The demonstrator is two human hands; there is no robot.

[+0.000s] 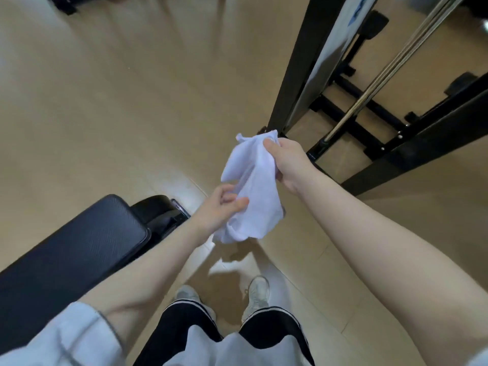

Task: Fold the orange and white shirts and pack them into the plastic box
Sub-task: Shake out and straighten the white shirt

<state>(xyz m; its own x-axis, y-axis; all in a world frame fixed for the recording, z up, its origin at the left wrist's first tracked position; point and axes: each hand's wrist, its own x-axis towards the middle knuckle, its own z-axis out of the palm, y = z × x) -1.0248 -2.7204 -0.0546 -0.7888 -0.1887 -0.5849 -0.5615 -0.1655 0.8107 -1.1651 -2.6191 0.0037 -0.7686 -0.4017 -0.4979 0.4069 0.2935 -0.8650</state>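
I'm gripping the bunched white shirt mid-air: right hand clenching top, left hand pinching lower edge; should shake it flat before folding

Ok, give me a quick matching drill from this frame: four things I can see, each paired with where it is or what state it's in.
Things:
1. white shirt
2. right hand
3. padded bench
4. left hand

Places or states:
A. standing at the lower left
B. gripping the shirt's upper end
C. bunched up, held in the air
D. pinching the shirt's lower part

Pairs: 1-C, 2-B, 3-A, 4-D
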